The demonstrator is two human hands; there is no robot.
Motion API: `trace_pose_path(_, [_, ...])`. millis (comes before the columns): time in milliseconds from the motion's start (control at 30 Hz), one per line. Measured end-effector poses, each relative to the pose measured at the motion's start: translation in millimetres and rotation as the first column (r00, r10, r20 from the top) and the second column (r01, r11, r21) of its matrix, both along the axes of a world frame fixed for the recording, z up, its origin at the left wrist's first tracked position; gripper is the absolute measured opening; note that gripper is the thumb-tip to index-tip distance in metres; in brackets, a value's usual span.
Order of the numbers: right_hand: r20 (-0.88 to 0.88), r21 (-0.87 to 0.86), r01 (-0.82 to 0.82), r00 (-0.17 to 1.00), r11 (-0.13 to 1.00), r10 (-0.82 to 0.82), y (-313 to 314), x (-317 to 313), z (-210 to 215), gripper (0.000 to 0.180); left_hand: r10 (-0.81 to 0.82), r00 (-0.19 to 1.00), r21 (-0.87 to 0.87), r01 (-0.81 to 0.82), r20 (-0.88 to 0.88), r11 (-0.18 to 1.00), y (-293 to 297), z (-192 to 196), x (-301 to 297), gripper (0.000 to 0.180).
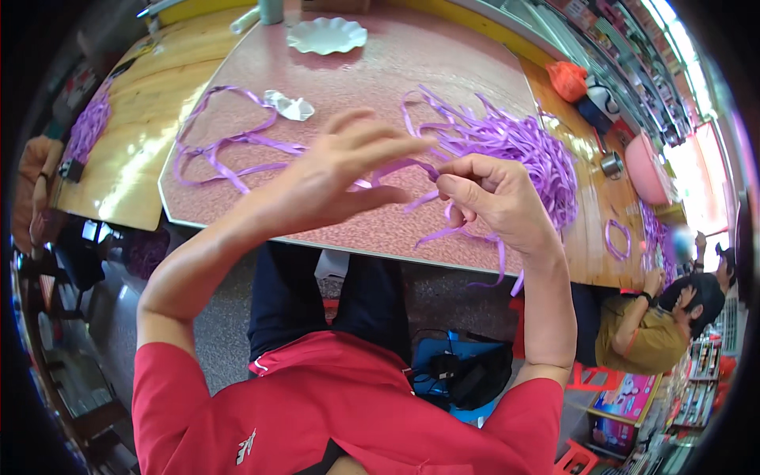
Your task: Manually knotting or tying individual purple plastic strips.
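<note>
My left hand (pixel 336 178) is raised over the pink table top (pixel 443 63) with fingers spread, and a purple plastic strip (pixel 400 166) runs across its fingertips. My right hand (pixel 495 198) pinches the same strip between thumb and forefinger, with more strip ends hanging below it. A large heap of purple strips (pixel 514 142) lies just behind my right hand. A long loop of purple strip (pixel 226 146) trails across the table to the left of my left hand.
A white scalloped plate (pixel 327 36) and a crumpled white wrapper (pixel 290 104) lie farther back. A person in an olive shirt (pixel 641 332) sits at the right. A wooden table (pixel 134 119) with purple strips stands left. A blue bag (pixel 459 372) lies on the floor.
</note>
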State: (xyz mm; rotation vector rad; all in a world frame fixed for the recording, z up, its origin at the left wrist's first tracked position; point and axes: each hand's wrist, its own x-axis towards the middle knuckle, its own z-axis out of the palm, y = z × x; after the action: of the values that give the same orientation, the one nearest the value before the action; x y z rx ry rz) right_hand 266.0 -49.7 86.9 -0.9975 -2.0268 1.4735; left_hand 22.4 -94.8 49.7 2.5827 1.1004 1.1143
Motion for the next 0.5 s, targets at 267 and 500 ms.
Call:
trace_pose_path(267, [0.022,0.000,-0.088,0.996,0.996,0.088,18.5,-34.7,15.1,0.021,-0.044,0.996,0.248,0.062,-0.078,0.967,23.0,9.2,-12.1,0.021])
trace_pose_path(500, [0.070,0.209,0.042,0.996,0.977,-0.058,56.6,3.3,-1.3,0.015,-0.048,0.988,-0.536,0.119,0.144,0.836,24.9,31.1,-109.1,0.027])
